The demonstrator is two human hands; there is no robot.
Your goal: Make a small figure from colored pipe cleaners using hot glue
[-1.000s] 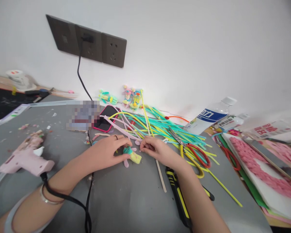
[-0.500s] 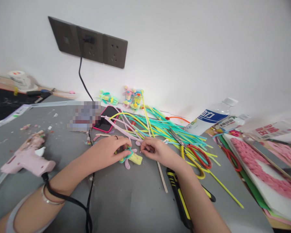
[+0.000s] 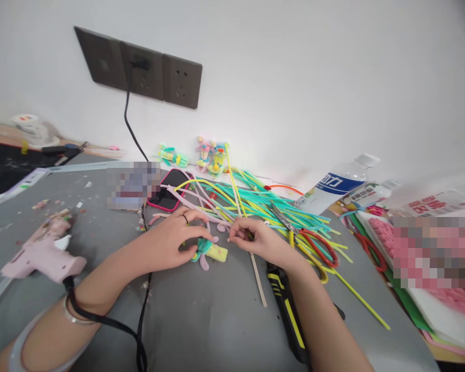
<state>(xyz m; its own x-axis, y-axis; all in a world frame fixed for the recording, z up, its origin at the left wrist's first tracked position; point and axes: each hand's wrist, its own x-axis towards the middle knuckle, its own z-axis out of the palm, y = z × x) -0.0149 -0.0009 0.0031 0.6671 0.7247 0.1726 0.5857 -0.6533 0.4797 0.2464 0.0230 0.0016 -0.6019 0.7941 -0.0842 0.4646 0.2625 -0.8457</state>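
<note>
On the grey table lies a small pipe-cleaner figure, with a yellow body, a teal wrapped part and lilac limbs. My left hand is over its teal end, the fingers apart and the thumb beside or touching it; I cannot tell which. Just right of the figure, my right hand is closed in a pinch, apart from it. A tiny pale speck shows at those fingertips, too small to name. Behind both hands spreads a heap of teal, yellow and lilac pipe cleaners.
Scissors lie on the heap, and pliers sit by my right forearm. A pink glue gun is at the left, its black cord crossing my left forearm. A phone, a bottle and finished figures stand or lie farther back.
My left fingers have spread and lifted off the teal part, uncovering more of it. My right hand has shifted slightly right, still pinched. The figure has stayed in place.
</note>
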